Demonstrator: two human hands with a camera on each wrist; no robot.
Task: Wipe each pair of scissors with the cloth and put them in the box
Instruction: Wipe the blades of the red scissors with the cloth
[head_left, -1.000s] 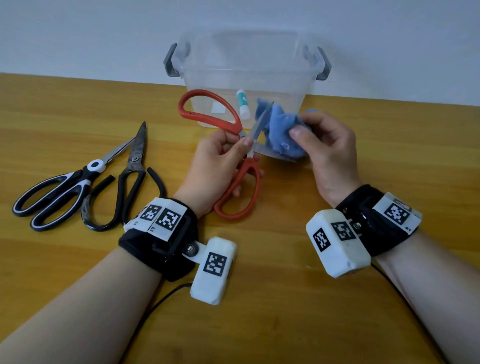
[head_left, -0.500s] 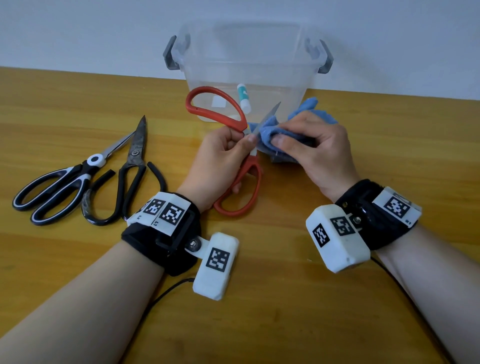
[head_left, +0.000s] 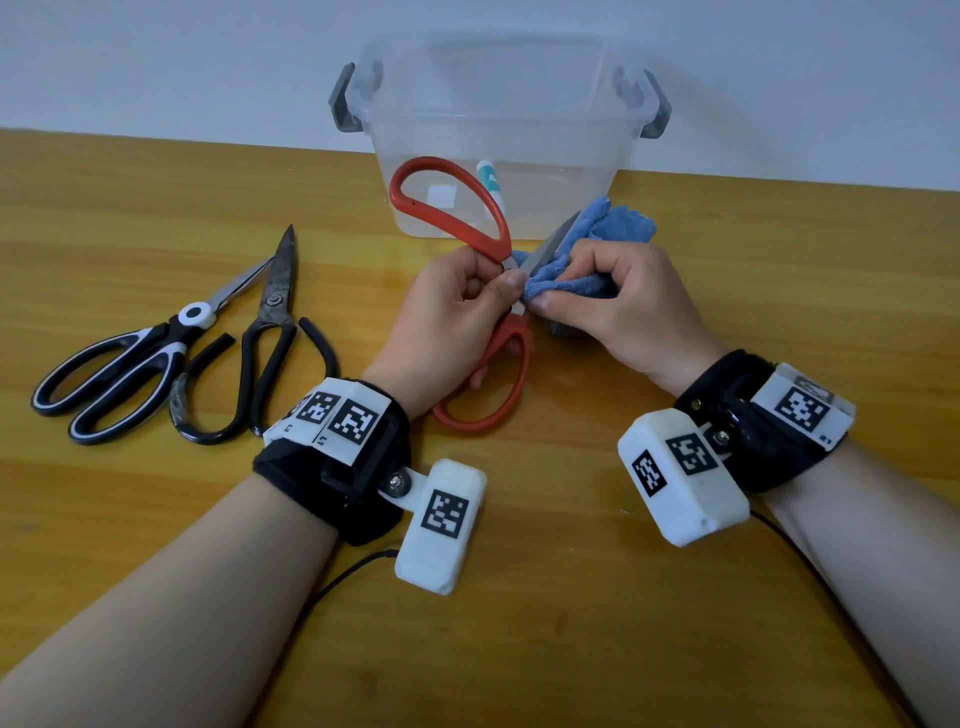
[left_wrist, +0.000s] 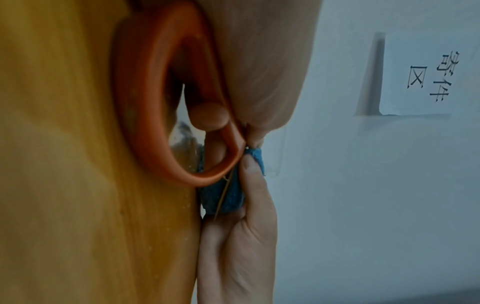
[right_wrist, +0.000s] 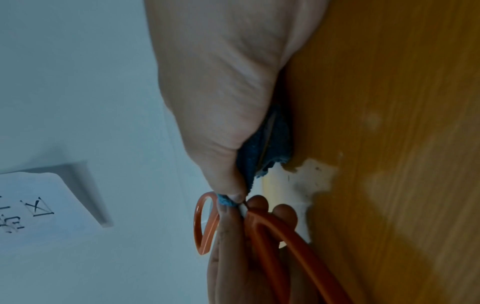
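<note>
Red-handled scissors (head_left: 457, 208) are held blades apart in the middle of the table. My left hand (head_left: 457, 306) grips them near the pivot, one handle loop (left_wrist: 155, 102) running under my palm. My right hand (head_left: 618, 296) pinches the blue cloth (head_left: 608, 223) folded around one blade close to the pivot; the other blade tip (head_left: 563, 228) sticks out above the cloth. In the right wrist view the cloth (right_wrist: 267, 152) wraps a thin blade edge. The clear plastic box (head_left: 498, 130) stands just behind, with a small white-and-teal tube inside.
Black-and-white scissors (head_left: 130, 358) and all-black metal scissors (head_left: 260, 353) lie side by side on the wooden table (head_left: 727, 623) to the left of my left wrist. A white wall rises right behind the box.
My right hand has slid the cloth along the blade toward the pivot, ending against my left fingers. The scissors stay in my left hand, tilted slightly.
</note>
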